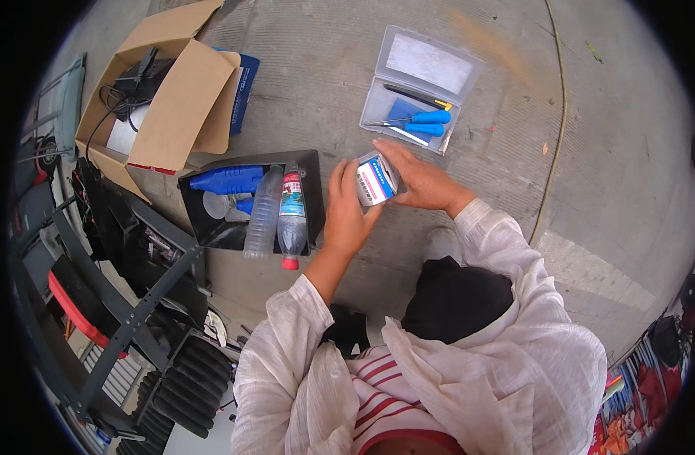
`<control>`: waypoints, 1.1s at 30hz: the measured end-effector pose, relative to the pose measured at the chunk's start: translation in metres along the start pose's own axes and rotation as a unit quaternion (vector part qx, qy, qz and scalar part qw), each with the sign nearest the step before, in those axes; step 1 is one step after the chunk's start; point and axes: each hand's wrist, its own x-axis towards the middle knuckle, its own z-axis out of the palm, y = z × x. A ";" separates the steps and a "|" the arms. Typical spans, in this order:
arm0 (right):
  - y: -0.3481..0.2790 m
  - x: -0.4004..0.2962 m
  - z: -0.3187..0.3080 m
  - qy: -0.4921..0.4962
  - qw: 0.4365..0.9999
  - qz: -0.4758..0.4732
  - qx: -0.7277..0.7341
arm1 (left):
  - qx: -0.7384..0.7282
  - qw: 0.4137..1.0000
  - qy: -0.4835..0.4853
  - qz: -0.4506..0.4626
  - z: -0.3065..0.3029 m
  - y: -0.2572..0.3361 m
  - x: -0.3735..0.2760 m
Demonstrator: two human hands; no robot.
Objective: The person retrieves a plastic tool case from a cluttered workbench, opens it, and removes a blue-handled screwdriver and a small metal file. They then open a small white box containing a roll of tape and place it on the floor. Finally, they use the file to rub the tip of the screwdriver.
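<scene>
Between my two hands is a small white cardboard box (372,182) with blue and pink bands and printed writing. My left hand (347,213) grips its left side, fingers pointing up along the edge. From the right, my right hand (418,179) holds the opposite side, its fingers reaching over the top end, which looks partly opened. What is inside cannot be seen. Just beyond my hands lies an open clear plastic case (376,91) on the concrete floor. Two blue-handled screwdrivers (430,118) and a black and yellow utility knife (415,96) rest in it.
Left of my hands, a black bin (316,199) holds blue bottles (228,180), a clear plastic bottle (263,216) and a red-capped bottle (292,227). Behind it stands an open carton (182,108) with black cables. A metal-framed rack (131,318) is at left; a hose (559,125) crosses the floor at right.
</scene>
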 end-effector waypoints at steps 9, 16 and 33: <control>0.013 0.011 0.021 -0.006 0.999 0.010 -0.031 | 0.193 0.977 -0.062 0.067 0.000 0.013 0.014; 0.025 0.004 0.020 0.015 0.999 0.012 0.028 | 0.056 0.998 -0.023 0.031 -0.010 0.015 0.007; -0.014 -0.047 0.005 0.128 0.990 -0.021 -0.057 | 0.390 0.904 0.091 0.147 -0.013 -0.003 -0.039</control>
